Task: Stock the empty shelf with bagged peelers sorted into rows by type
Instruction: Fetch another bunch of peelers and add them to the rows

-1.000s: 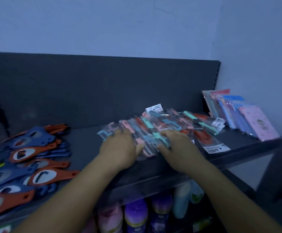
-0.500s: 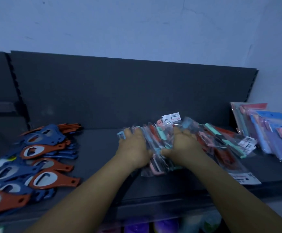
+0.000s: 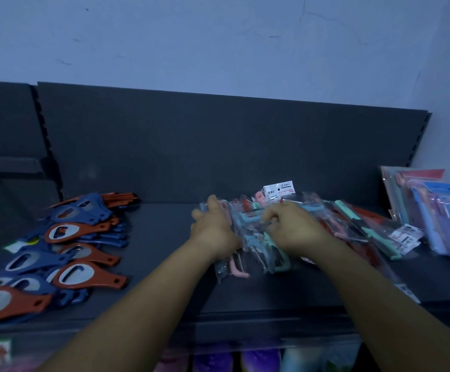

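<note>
Bagged peelers [image 3: 256,237] heaped on shelf [image 3: 164,277]

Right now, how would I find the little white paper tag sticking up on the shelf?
Look at the dark shelf, then the heap of bagged peelers in its middle, where the left hand and right hand grip. The white tag pokes up behind them, the only pale card against the back panel.

Teal, pink, red bagged peelers [image 3: 256,237], orange and blue bottle openers [image 3: 65,232], dark grey shelf [image 3: 164,237]

Both hands [image 3: 256,229] curled, gripping
</note>
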A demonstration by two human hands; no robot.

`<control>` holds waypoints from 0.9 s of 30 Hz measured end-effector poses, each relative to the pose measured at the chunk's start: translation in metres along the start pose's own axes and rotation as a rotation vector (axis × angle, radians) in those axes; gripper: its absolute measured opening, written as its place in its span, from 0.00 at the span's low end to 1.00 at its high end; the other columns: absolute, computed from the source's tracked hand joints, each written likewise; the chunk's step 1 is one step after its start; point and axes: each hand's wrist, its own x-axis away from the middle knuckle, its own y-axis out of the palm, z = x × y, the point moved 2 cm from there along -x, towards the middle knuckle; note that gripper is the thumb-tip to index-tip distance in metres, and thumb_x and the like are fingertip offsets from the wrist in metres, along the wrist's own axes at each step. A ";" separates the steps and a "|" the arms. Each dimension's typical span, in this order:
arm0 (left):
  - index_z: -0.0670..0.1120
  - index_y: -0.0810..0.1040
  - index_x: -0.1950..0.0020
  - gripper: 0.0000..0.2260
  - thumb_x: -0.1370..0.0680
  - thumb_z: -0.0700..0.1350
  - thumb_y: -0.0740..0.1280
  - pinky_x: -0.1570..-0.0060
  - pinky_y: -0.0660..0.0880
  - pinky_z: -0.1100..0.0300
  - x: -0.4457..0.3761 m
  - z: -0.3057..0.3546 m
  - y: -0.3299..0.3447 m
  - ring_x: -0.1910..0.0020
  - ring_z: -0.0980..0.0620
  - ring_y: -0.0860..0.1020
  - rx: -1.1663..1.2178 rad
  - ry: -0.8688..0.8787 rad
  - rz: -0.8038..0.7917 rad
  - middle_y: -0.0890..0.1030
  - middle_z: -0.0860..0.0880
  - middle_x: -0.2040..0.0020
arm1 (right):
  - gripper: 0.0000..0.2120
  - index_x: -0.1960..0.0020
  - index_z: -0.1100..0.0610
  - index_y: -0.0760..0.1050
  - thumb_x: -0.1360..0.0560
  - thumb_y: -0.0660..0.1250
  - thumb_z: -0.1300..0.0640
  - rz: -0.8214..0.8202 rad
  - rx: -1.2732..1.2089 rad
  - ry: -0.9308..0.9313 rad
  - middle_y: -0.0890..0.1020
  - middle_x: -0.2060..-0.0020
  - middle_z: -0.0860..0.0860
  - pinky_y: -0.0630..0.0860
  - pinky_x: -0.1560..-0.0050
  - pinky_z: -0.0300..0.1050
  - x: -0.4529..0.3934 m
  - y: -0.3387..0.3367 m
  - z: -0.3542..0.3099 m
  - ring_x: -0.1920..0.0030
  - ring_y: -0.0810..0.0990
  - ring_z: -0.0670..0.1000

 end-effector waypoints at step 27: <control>0.50 0.42 0.23 0.39 0.26 0.35 0.63 0.49 0.74 0.53 0.019 -0.010 -0.020 0.43 0.41 0.75 0.157 0.066 0.138 0.72 0.42 0.36 | 0.27 0.39 0.64 0.72 0.31 0.72 0.50 -0.192 0.076 0.232 0.74 0.52 0.55 0.70 0.58 0.42 0.010 0.021 -0.048 0.54 0.75 0.55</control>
